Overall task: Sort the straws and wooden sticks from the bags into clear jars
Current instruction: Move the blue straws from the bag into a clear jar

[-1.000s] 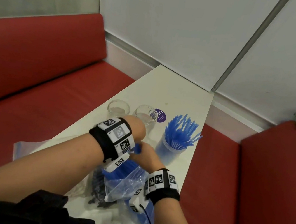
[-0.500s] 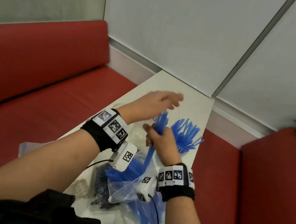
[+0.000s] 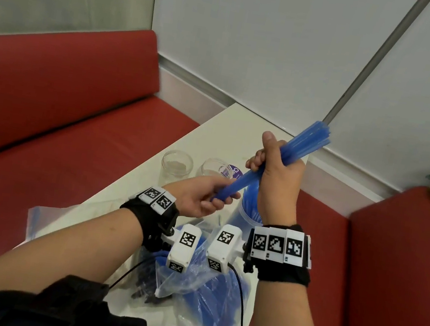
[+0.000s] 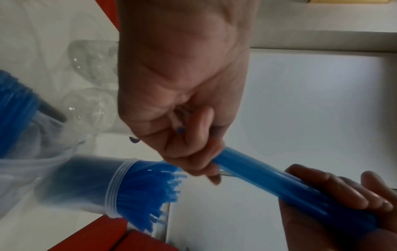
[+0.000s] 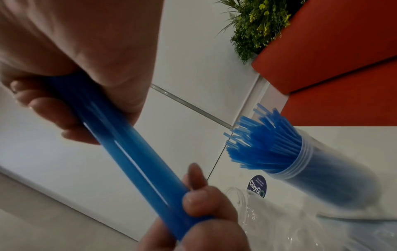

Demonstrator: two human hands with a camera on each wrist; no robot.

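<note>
Tightly bunched glossy blue straws, both hands.

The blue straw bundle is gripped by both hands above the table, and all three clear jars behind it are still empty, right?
Not quite. Both the left hand and the right hand do grip the blue straw bundle above the table, but only two jars are empty. The head view shows the third jar already packed with blue straws.
</note>
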